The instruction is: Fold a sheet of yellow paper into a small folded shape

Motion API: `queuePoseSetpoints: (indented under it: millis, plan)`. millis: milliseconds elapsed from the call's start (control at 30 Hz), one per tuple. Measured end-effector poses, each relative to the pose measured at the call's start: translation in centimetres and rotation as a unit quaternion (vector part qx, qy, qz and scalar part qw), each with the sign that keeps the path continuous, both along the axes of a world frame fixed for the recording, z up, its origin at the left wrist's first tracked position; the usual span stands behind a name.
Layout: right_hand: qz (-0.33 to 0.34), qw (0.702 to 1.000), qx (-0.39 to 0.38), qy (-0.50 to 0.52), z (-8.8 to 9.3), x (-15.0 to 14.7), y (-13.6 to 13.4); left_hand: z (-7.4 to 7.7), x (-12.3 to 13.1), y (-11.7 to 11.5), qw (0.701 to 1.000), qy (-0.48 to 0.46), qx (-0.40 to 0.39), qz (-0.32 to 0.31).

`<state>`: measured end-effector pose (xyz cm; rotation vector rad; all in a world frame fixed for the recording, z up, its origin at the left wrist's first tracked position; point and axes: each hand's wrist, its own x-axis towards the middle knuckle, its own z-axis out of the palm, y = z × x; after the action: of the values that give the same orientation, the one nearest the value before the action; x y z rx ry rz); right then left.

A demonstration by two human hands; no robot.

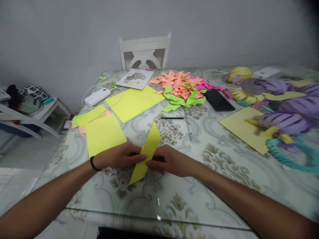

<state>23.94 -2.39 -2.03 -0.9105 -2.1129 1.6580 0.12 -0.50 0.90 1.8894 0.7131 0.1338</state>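
A long folded strip of yellow paper [149, 149] lies slanted across the table in front of me, one end pointing away, the other toward me. My left hand [117, 156] pinches its middle from the left, a black band on that wrist. My right hand [171, 161] pinches the same spot from the right. Both hands rest on the glass-topped table [174, 199].
Yellow sheets [103, 132] and a larger one [133, 103] lie to the left. A pile of folded orange, green and pink pieces [183, 88], a black phone [218, 99], a pen [171, 118], a ruler [188, 124], purple paper flowers [286, 109] and a white chair [145, 51] are beyond.
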Motion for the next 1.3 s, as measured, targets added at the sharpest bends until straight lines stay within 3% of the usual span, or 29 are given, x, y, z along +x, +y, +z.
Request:
queuePoseSetpoints:
  millis: [1300]
  plan:
    - [-0.001, 1.0, -0.009, -0.001, 0.1, -0.09, -0.08, -0.16, 0.1, 0.12, 1.0, -0.01, 0.001, -0.006]
